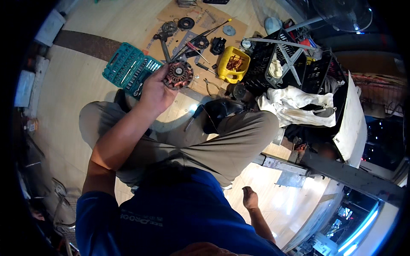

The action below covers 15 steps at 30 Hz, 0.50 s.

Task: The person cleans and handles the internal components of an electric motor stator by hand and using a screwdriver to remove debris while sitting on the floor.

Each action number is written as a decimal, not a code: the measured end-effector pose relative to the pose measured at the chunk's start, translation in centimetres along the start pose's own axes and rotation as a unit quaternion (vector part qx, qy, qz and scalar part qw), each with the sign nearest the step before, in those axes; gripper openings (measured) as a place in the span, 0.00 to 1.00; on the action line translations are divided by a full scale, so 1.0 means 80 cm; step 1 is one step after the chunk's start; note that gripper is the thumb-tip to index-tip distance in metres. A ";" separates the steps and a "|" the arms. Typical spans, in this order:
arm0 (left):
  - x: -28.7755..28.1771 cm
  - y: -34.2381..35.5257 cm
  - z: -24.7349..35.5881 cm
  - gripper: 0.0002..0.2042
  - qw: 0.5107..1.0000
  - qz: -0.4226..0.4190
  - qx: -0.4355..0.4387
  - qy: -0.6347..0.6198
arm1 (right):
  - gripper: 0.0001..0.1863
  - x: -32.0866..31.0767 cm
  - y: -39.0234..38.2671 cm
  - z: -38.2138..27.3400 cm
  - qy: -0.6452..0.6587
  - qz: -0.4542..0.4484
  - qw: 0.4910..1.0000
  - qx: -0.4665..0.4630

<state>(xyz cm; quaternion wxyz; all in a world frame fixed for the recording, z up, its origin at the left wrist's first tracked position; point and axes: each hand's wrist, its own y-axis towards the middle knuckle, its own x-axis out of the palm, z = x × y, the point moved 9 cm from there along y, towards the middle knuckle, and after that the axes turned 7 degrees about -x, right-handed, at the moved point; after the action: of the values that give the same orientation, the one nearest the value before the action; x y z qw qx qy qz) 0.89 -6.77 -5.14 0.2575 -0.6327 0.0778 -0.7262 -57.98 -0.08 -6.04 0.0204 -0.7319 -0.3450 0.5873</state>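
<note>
- Head view: left hand (157, 93) grips the coil part (178, 74) by its edge, near the socket set (129, 69).
- Right hand (250, 198) is well apart; clenched or not, I cannot tell.
- The coil part seems heavy, stiff, its copper fragile; better hold the rim.

wound disc (179, 74): rough metal | yellow tub (223, 68): smooth plastic (faintly glossy) | sheet (240, 25): matt cardboard | white cloth (290, 99): matt, creased | trousers (241, 132): matt cloth
</note>
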 end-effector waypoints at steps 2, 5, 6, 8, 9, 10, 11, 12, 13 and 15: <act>0.005 -0.004 -0.007 0.18 1.000 -0.019 0.002 0.019 | 0.09 0.043 -0.030 0.051 -0.015 -0.029 0.998 0.060; 0.015 -0.005 -0.005 0.18 0.998 -0.056 -0.003 0.033 | 0.13 0.093 -0.067 0.101 -0.027 -0.093 0.983 0.153; 0.013 -0.005 -0.003 0.18 0.998 -0.050 -0.004 0.032 | 0.18 0.106 -0.076 0.104 -0.001 -0.135 0.978 0.157; 0.015 -0.006 -0.001 0.18 0.998 -0.054 -0.009 0.025 | 0.37 0.128 -0.085 0.096 0.018 -0.280 0.947 0.156; 0.016 -0.007 0.000 0.18 0.998 -0.054 -0.008 0.037 | 0.45 0.124 -0.084 0.079 -0.088 -0.364 0.924 0.080; 0.020 -0.009 -0.001 0.18 0.996 -0.070 -0.011 0.044 | 0.45 0.111 -0.078 0.060 -0.074 -0.393 0.914 0.061; 0.025 -0.011 -0.003 0.18 0.995 -0.087 -0.016 0.050 | 0.45 0.095 -0.064 0.039 -0.090 -0.431 0.897 0.034; 0.024 -0.011 -0.005 0.17 0.996 -0.075 -0.020 0.050 | 0.42 0.062 -0.030 0.013 -0.028 -0.403 0.914 0.016; 0.023 -0.012 -0.008 0.15 0.996 -0.063 -0.024 0.051 | 0.39 0.026 0.006 -0.013 -0.002 -0.385 0.923 0.009; 0.026 -0.015 -0.014 0.13 0.995 -0.068 -0.036 0.062 | 0.19 -0.096 0.093 -0.079 0.009 -0.105 0.994 -0.015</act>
<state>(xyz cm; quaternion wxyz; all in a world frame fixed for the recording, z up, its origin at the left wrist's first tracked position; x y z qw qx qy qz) -0.68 -6.97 -2.96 0.1790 -0.5988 0.0767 -0.7768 -49.38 -7.43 -0.86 0.0747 -0.6972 -0.4283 0.5700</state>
